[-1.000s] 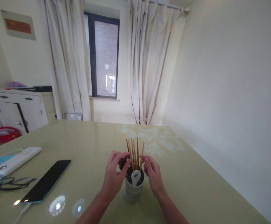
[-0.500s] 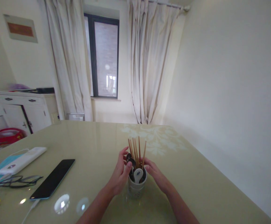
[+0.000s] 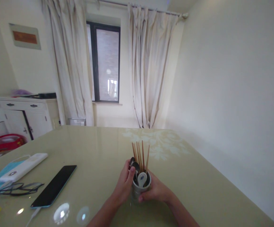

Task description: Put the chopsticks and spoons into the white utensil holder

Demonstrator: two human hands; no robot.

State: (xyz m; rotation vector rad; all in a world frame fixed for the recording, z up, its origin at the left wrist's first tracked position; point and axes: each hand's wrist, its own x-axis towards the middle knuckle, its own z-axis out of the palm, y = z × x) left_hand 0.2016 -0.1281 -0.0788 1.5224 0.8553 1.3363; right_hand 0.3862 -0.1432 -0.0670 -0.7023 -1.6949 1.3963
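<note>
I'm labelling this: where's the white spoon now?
In the head view, just right of centre and low, the white spoon is in the cup, in front of the chopsticks, between left hand and right hand.

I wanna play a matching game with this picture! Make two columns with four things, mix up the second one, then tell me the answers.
Things:
1. Chopsticks
2. Phone
3. Right hand
4. Glasses

Clues:
A. Holding the side of the cup
B. Dark-framed with see-through lenses
C. Thin, brown and poking up
D. Black-screened, with a white cable

Right pairs: 1-C, 2-D, 3-A, 4-B
</note>
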